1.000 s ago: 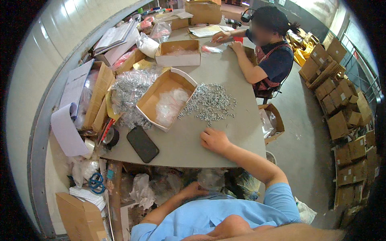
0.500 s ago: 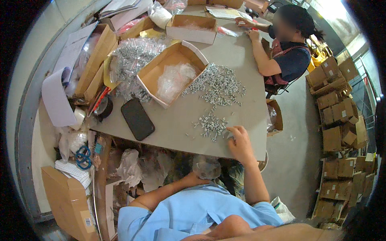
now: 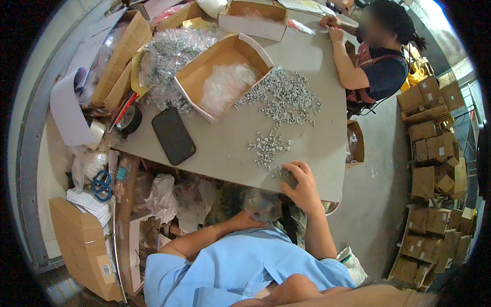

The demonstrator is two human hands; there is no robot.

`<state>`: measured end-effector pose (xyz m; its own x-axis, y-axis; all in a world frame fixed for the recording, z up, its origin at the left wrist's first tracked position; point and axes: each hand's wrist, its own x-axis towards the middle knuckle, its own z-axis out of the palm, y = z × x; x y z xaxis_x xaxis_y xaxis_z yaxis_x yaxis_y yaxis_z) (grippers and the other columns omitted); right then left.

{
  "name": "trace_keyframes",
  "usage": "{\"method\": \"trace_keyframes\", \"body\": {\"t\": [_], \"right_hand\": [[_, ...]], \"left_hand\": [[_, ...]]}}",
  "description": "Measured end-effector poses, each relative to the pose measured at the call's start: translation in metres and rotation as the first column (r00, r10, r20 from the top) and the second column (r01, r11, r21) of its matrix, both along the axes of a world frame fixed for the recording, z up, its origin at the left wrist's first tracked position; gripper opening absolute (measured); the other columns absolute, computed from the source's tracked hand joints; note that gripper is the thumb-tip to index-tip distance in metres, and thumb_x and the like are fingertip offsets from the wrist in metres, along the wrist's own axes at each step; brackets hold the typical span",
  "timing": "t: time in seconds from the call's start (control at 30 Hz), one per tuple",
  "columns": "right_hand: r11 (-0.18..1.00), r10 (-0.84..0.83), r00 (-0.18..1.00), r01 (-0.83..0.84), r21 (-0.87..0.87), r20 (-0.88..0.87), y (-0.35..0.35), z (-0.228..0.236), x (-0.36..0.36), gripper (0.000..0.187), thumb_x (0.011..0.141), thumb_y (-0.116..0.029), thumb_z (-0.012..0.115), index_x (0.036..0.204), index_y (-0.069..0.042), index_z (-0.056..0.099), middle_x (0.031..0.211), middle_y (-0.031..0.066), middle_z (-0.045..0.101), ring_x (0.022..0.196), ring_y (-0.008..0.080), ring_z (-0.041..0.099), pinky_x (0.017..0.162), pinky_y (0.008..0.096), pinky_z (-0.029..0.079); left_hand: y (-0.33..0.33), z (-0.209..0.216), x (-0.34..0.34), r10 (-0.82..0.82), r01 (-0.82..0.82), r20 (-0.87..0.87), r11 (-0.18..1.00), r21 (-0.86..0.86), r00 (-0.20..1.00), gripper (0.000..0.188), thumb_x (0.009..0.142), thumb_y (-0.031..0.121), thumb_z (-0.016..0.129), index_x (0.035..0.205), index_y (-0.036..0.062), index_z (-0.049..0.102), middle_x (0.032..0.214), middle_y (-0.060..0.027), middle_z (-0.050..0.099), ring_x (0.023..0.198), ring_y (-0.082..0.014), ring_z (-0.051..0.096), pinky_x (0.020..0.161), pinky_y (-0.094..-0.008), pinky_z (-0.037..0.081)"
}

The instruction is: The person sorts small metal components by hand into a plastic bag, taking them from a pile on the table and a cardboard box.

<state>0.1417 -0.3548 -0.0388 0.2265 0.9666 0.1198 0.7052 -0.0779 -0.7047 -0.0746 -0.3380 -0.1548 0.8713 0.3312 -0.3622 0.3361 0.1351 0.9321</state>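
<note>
My right hand [image 3: 304,190] rests at the table's front edge, its thumb and curved fingers apart. Beside its fingertips lie a few loose screws [image 3: 279,172]. A small pile of silvery screws [image 3: 271,148] is just beyond them, with a larger heap of screws [image 3: 291,94] farther back. Below the table edge, my left hand [image 3: 247,221] holds a clear plastic bag [image 3: 262,204] in front of my body; the bag partly hides its fingers. An open cardboard box [image 3: 197,77] containing clear empty bags [image 3: 227,87] stands left of the big heap.
Filled bags of screws [image 3: 171,66] are heaped at the left, near a black phone [image 3: 174,135] and a tape roll [image 3: 129,120]. Blue-handled scissors [image 3: 102,185] hang low on the left. A co-worker [image 3: 378,61] sits at the table's far right. Stacked cartons [image 3: 429,148] line the right side.
My right hand has drawn toward the table's front edge, and a few screws now lie apart from the small pile. My left hand stays at the bag. The whole view has shifted slightly.
</note>
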Motion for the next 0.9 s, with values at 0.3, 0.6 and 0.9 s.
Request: {"method": "trace_keyframes", "body": {"t": [0.3, 0.6, 0.9], "right_hand": [[0.996, -0.058, 0.998, 0.055, 0.070, 0.036, 0.005, -0.007, 0.002, 0.037, 0.069, -0.006, 0.066, 0.105, -0.003, 0.061, 0.104, 0.0139, 0.055, 0.090, 0.0290, 0.058, 0.078, 0.0354, 0.048], [0.986, -0.153, 0.983, 0.146, 0.081, 0.096, 0.004, -0.007, -0.006, 0.028, 0.069, -0.005, 0.066, 0.096, -0.002, 0.060, 0.099, 0.0129, 0.056, 0.085, 0.0295, 0.058, 0.074, 0.0363, 0.049], [0.992, -0.114, 0.992, 0.111, 0.056, 0.059, 0.007, 0.002, -0.001, 0.023, 0.071, -0.004, 0.065, 0.094, -0.004, 0.062, 0.099, 0.0145, 0.055, 0.089, 0.0321, 0.057, 0.077, 0.0385, 0.049]], "left_hand": [[0.006, 0.019, 0.003, 0.040, -0.040, -0.012, 0.999, -0.019, 0.999, 0.063, 0.069, 0.056, 0.072, 0.105, 0.0060, 0.060, 0.117, -0.0174, 0.056, 0.112, -0.0301, 0.050, 0.094, -0.0401, 0.040], [-0.002, -0.012, 0.000, 0.015, 0.000, -0.134, 0.994, 0.113, 0.991, 0.052, 0.071, 0.042, 0.077, 0.101, 0.0025, 0.063, 0.103, -0.0153, 0.060, 0.096, -0.0247, 0.057, 0.082, -0.0351, 0.046], [-0.008, -0.028, -0.001, 0.053, -0.039, -0.081, 0.985, 0.167, 0.995, 0.051, 0.071, 0.044, 0.077, 0.097, 0.0027, 0.062, 0.097, -0.0156, 0.061, 0.092, -0.0248, 0.058, 0.079, -0.0346, 0.047]]}}
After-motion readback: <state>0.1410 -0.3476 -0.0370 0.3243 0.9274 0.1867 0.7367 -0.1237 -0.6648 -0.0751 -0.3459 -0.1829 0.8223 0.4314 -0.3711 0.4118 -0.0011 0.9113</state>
